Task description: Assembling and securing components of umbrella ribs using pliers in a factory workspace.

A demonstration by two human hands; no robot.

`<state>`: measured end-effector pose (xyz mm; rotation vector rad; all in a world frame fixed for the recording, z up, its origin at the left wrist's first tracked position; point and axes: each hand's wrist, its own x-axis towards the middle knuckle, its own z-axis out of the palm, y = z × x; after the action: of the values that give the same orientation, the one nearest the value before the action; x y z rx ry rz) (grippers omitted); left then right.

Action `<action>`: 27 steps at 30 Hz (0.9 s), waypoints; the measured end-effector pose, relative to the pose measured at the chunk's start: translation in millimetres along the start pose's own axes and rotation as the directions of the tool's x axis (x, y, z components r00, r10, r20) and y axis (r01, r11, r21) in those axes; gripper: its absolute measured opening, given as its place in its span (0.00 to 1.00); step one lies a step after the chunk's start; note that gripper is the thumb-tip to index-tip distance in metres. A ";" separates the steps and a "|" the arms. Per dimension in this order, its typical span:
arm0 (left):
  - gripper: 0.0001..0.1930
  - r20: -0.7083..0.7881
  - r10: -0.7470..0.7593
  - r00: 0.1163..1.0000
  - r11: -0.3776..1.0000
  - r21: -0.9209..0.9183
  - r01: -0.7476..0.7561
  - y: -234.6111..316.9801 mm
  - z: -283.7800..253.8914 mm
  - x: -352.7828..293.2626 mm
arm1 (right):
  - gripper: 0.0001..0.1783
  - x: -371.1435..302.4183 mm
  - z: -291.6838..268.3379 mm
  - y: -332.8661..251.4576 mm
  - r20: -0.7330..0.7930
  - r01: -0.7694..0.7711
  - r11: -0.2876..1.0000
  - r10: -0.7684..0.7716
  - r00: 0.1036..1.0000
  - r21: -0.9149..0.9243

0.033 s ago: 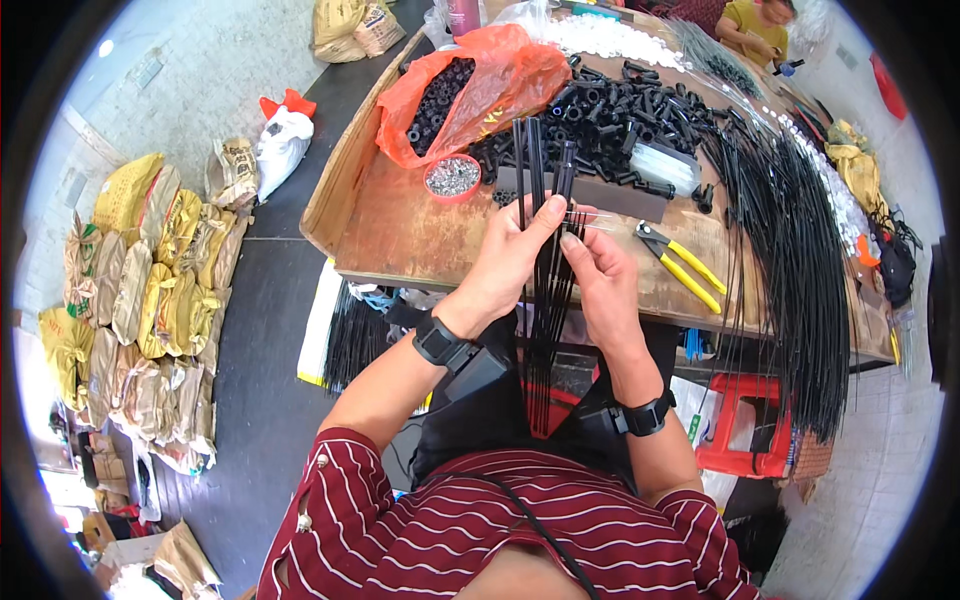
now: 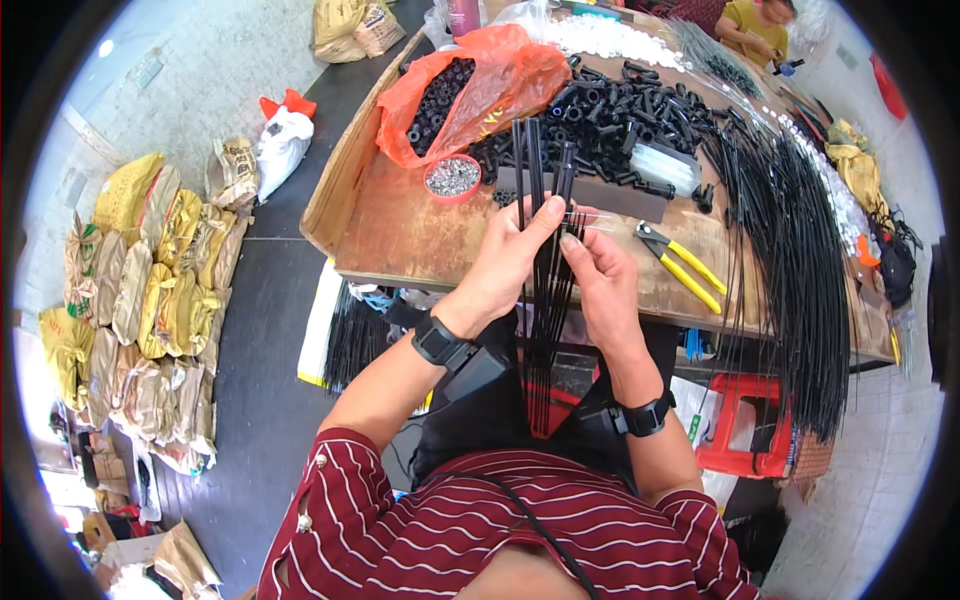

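In front of the table edge, my left hand (image 2: 515, 245) is closed round a bundle of long thin black rods (image 2: 545, 330). Thicker black tube-like ends (image 2: 536, 165) stick up above its fingers, and the thin lengths hang down toward my lap. My right hand (image 2: 607, 280) is closed in a pinch at the bundle's right side, thumb against the fingers. Thin pale strands (image 2: 598, 213) show just above its fingertips; exactly what the fingertips hold is partly hidden. Cutting pliers with yellow handles (image 2: 690, 272) lie on the table right of my right hand.
On the wooden table (image 2: 400, 235) are a heap of black plastic parts (image 2: 610, 115), an orange bag (image 2: 520, 75), a red dish of small metal pieces (image 2: 453, 178) and a clear box (image 2: 665, 168). Long black rods (image 2: 805, 290) overhang the right edge. A co-worker (image 2: 755, 35) is at the far right.
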<state>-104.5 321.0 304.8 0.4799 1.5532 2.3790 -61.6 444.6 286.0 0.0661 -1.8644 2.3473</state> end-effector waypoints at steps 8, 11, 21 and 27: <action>0.23 0.111 -0.018 0.994 0.998 0.057 0.012 -0.6 -8.1 2.3 | 0.07 1.2 -3.5 0.7 0.030 0.040 0.999 -0.039 0.999 -0.011; 0.20 0.121 -0.063 0.991 0.998 -0.013 0.065 2.0 -6.9 1.0 | 0.06 0.3 -4.1 -1.7 0.025 -0.020 0.998 0.018 1.000 0.056; 0.19 0.234 -0.164 0.958 0.978 -0.089 0.189 9.2 -8.5 4.0 | 0.07 6.0 -10.7 3.1 0.073 -0.105 0.986 0.097 0.993 0.126; 0.09 -0.123 0.044 0.991 0.997 0.070 -0.036 5.2 5.2 6.0 | 0.07 2.0 -1.8 -0.8 -0.102 0.021 0.999 -0.025 0.994 -0.042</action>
<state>-108.0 325.6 312.3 0.3872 1.6969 2.4351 -63.3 446.7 286.6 -0.0366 -1.8528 2.2514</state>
